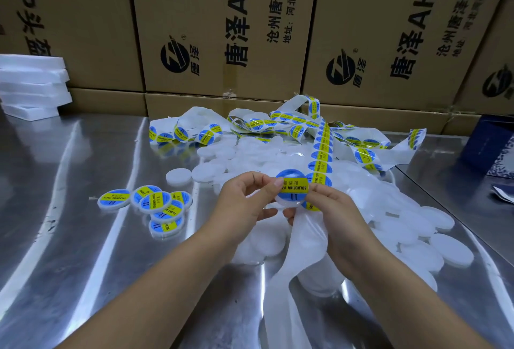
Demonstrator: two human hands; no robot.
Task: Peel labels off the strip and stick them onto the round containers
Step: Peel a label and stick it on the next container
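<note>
Label (292,185), blue with a yellow band, lies on top of a round container (280,200) held up between the two hands, just above the table. The left hand (244,198) pinches that container at its left edge, with the thumb tip on the label. The right hand (333,218) is curled round the strip (322,151) at the label's right edge. I cannot tell whether the label is fully pressed down or quite free of the strip.

The job looks early. A small cluster of labelled containers (155,205) lies to the left of the left hand. A far bigger heap of blank containers (434,237) spreads beyond the hands and to the right of the right hand. Plenty of full strip trails away past the fingertips, while the spent backing (294,254) hangs below the hands toward the person.

Room is best to the left of the left hand, where bare table (72,251) runs out past the finished cluster, and near the person under the forearms. To the right of the right hand the blanks crowd close, and past them a seam or table edge runs diagonally. Straight ahead the tangled strip and the cardboard boxes (222,28) close off the far side.
</note>
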